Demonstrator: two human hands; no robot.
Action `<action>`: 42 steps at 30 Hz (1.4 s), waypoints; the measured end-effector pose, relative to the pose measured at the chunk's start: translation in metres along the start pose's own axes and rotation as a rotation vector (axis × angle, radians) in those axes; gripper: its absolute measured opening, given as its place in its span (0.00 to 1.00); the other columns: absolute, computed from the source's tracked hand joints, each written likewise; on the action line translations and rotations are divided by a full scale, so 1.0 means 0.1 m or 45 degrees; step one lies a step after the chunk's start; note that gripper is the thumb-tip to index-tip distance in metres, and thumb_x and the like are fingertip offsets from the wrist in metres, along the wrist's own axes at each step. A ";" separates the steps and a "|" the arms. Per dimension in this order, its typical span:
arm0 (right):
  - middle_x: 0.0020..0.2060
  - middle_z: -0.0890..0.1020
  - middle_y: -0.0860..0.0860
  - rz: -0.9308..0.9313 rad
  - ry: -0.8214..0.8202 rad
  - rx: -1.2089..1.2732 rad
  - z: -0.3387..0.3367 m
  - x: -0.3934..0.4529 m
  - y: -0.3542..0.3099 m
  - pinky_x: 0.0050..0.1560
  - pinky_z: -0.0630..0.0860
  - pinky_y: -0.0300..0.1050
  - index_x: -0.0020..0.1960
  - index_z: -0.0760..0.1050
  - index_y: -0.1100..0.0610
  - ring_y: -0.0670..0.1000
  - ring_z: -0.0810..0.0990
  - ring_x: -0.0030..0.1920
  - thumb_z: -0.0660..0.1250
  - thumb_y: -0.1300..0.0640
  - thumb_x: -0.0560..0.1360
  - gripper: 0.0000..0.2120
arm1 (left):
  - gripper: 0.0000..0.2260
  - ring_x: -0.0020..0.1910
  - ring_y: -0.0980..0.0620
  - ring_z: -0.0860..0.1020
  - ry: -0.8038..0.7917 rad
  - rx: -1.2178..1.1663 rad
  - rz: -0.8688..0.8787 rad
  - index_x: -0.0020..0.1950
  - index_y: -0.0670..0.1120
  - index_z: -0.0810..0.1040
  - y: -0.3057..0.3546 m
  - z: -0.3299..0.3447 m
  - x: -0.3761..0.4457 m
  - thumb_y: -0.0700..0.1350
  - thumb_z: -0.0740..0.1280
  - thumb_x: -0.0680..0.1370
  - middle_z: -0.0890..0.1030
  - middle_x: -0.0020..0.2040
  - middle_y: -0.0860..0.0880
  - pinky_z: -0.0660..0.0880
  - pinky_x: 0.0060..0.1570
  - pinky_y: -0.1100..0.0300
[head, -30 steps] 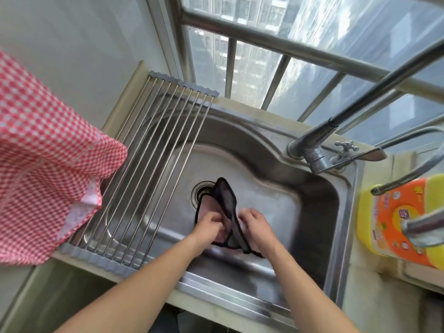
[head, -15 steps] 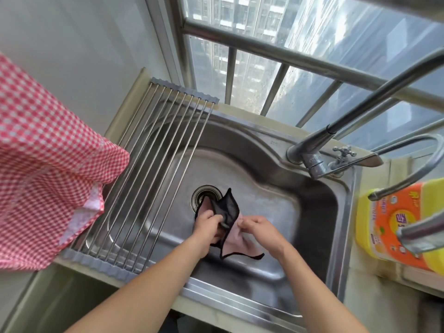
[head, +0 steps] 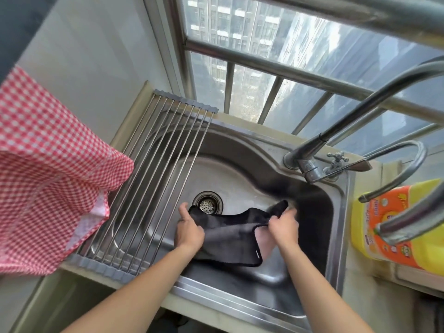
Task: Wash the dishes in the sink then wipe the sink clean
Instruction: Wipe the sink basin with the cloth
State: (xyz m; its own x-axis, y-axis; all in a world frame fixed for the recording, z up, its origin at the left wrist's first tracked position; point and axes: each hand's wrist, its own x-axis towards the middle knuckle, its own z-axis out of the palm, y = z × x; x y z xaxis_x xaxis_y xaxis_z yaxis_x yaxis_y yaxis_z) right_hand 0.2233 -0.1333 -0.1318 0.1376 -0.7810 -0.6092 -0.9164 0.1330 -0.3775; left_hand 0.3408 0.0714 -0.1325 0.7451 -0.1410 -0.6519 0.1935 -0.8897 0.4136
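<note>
Both hands, left hand [head: 189, 233] and right hand [head: 283, 227], are gripping the dark cloth [head: 230, 239], fingers curled on its edges. A slack corner is risking catching the drain strainer [head: 207, 203].

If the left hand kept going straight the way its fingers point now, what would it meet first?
Most likely the drain strainer: the left hand, gripping the dark cloth, points up-frame toward it across the sink floor. Depth is unclear; it may touch bare steel first.

Yellow bottle [head: 396, 227] at right edge of the frame, orange label with print and round emblems, characters too blurred to read, faint stamped mark on sink [head: 269, 150] rim, upper middle, unreadable, no other text
</note>
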 end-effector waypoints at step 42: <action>0.81 0.54 0.56 -0.933 -0.102 -0.822 1.02 0.62 0.30 0.75 0.52 0.72 0.79 0.60 0.39 0.72 0.50 0.78 0.68 0.35 0.70 0.40 | 0.37 0.81 0.47 0.40 0.500 0.921 0.970 0.83 0.54 0.48 0.43 -0.71 0.45 0.56 0.60 0.77 0.42 0.83 0.48 0.47 0.76 0.32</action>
State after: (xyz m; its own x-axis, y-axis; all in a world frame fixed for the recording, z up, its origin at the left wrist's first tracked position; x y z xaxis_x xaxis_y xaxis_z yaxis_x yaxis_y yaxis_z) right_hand 0.2428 -0.1158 -0.2520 0.7577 -0.4902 -0.4309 -0.6202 -0.7463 -0.2416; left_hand 0.4278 0.0581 -0.0984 0.6849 -0.7233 -0.0879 -0.7202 -0.6904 0.0690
